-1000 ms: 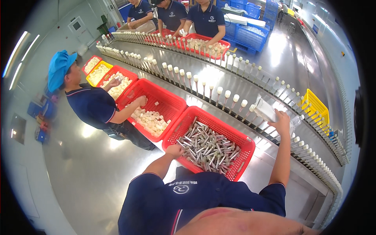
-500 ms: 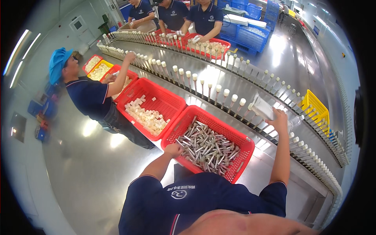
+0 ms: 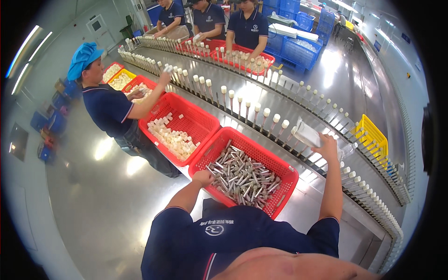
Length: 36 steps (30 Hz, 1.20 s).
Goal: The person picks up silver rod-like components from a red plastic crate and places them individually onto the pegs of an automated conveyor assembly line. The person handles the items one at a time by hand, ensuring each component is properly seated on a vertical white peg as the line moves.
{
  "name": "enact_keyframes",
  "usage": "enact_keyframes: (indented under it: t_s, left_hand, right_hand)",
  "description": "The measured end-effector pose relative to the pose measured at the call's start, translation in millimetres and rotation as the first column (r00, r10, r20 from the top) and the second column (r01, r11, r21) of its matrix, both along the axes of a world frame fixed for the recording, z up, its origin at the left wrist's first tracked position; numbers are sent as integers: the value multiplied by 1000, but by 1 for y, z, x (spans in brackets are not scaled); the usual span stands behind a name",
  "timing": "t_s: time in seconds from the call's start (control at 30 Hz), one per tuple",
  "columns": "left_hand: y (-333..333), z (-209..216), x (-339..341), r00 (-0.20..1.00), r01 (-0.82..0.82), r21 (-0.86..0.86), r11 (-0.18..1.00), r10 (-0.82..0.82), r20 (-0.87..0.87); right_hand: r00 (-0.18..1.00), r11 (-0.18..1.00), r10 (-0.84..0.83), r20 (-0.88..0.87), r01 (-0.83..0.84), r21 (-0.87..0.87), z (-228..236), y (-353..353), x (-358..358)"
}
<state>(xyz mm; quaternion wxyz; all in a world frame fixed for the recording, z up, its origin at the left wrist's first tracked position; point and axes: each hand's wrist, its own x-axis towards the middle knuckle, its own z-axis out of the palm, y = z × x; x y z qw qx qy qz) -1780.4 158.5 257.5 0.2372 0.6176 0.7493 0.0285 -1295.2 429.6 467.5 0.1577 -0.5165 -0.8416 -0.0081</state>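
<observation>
My left hand (image 3: 203,178) is closed at the left rim of a red perforated basket (image 3: 288,191), seemingly gripping that rim. Inside the basket lies a heap of small metal rods (image 3: 245,176) with greyish ends. My right hand (image 3: 327,147) is wrapped round a pale, see-through box-like piece (image 3: 308,134). It holds this piece over the near row of upright pins, several of which carry white caps (image 3: 276,118). The piece hides the pins under it, and its exact kind cannot be made out.
A second red basket (image 3: 201,122) with white caps adjoins mine on the left. Beside it a co-worker in a blue cap (image 3: 85,60) reaches to the pin row. More co-workers stand across the metal line (image 3: 212,74). A yellow basket (image 3: 373,135) sits at the right.
The view has shifted slightly. My right hand and the see-through piece have moved a little left along the row. My left hand stays at the basket rim. The co-worker's raised hand has moved right.
</observation>
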Motion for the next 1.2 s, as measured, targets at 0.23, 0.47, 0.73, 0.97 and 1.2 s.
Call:
enact_keyframes:
  t_s: [0.23,0.47,0.73,0.97,1.2]
  left_hand:
    - [-10,-14,1,1000,10,-15,1000,-10,8]
    - [-13,-7,5,999,-17,11,1000,17,29]
    - [-29,7,14,999,-53,-62,997,53,5]
    - [-32,3,6,1000,-4,-13,1000,3,-18]
    - [-33,13,11,1000,-1,-74,997,-2,-29]
  right_hand:
    - [997,1000,9,-77,-8,14,12,-10,3]
    - [999,999,35,-31,-35,-2,12,-28,10]
    - [999,1000,31,-32,-30,8,11,-37,15]
    - [995,995,-88,-44,90,41,27,-51,9]
    - [992,992,-112,66,116,-57,29,-55,16]
